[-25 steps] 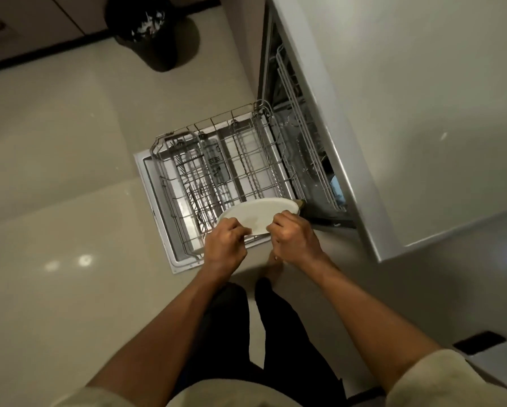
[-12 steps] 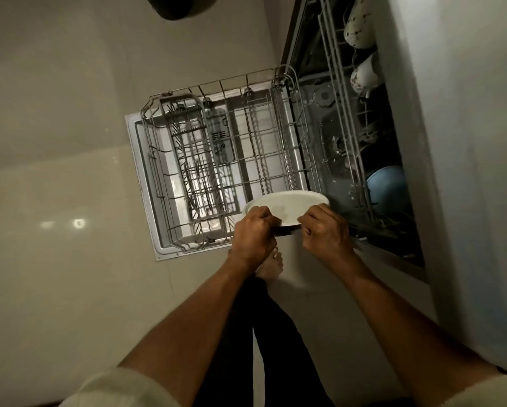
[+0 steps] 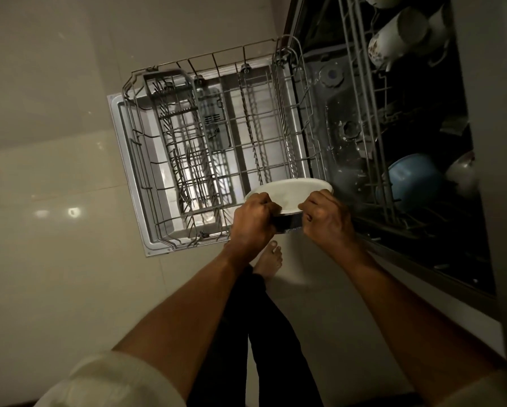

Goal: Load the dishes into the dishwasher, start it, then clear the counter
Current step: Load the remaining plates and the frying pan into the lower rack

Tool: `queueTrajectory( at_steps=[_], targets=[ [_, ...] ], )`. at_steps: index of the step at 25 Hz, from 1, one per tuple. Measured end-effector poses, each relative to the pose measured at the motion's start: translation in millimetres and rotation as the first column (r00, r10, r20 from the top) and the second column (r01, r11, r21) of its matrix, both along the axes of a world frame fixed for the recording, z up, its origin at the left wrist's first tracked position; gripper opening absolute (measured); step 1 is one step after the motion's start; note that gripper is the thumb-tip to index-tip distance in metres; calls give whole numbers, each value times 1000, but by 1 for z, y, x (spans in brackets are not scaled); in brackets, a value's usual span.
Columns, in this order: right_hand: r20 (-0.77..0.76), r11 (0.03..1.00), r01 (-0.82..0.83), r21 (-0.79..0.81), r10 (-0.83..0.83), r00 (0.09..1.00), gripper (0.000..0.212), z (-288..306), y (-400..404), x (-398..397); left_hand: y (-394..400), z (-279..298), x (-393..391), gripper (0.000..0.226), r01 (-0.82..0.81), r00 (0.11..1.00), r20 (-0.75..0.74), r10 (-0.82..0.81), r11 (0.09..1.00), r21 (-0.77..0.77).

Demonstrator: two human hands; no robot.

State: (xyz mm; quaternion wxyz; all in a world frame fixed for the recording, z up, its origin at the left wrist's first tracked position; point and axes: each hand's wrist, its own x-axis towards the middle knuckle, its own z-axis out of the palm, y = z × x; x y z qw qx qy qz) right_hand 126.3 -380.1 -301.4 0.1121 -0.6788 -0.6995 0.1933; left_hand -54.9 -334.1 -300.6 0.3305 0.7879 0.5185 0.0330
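Note:
A white plate (image 3: 290,192) hovers over the near right corner of the pulled-out lower rack (image 3: 217,148). My left hand (image 3: 253,221) grips its near left rim and my right hand (image 3: 325,218) grips its near right rim. A dark dish (image 3: 287,223) shows under the plate between my hands. The rack rests on the open dishwasher door (image 3: 123,160) and holds a cutlery basket (image 3: 181,142) with a fork in it.
The upper rack (image 3: 375,113) inside the dishwasher carries white mugs (image 3: 399,36) and a blue bowl (image 3: 413,180). The counter's edge (image 3: 487,142) runs down the right side. My bare foot (image 3: 268,259) stands on the tiled floor by the door's near edge.
The view has moved closer to the dishwasher and lower rack. Both hands keep hold of the plate, which stays over the rack's near right corner.

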Motion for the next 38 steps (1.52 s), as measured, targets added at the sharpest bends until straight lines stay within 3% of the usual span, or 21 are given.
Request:
queueTrajectory(
  at_steps=[14,17,25,31,34,38],
  targets=[
    [13,981,-21,-193,24,1000,29,-27,18,-3,12,-20,-3,30,25,999,29,-22,991,-130],
    [35,969,25,-245,-17,999,33,-31,21,0,19,-26,0,25,75,996,63,-65,981,-180],
    [30,929,77,-361,-71,997,48,-21,21,-4,20,-29,-3,43,78,997,32,-72,965,-251],
    [28,907,115,-406,-113,993,54,-13,14,-8,14,-25,-16,34,63,997,61,-49,965,-255],
    [63,898,138,-418,-123,990,56,-7,10,-14,7,-24,-26,47,42,999,26,-37,962,-271],
    [104,879,148,-453,-113,988,57,13,6,-39,4,-8,-34,66,125,990,-21,-137,947,-296]
  ],
)
